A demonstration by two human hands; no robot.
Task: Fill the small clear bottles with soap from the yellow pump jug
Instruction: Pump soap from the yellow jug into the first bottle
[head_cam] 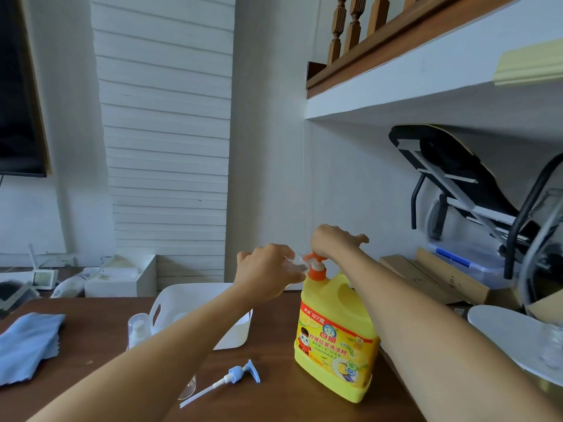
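Pinches the bottle (293, 264) in the left hand (265, 271), just left of the spout (305, 256), and curls the right hand (333, 241) over the pump (317, 273) to push down.

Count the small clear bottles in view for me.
2 sure: one bottle in the left hand at the orange pump; another bottle standing left of the white basket. A clear shape under the left forearm may be a third.
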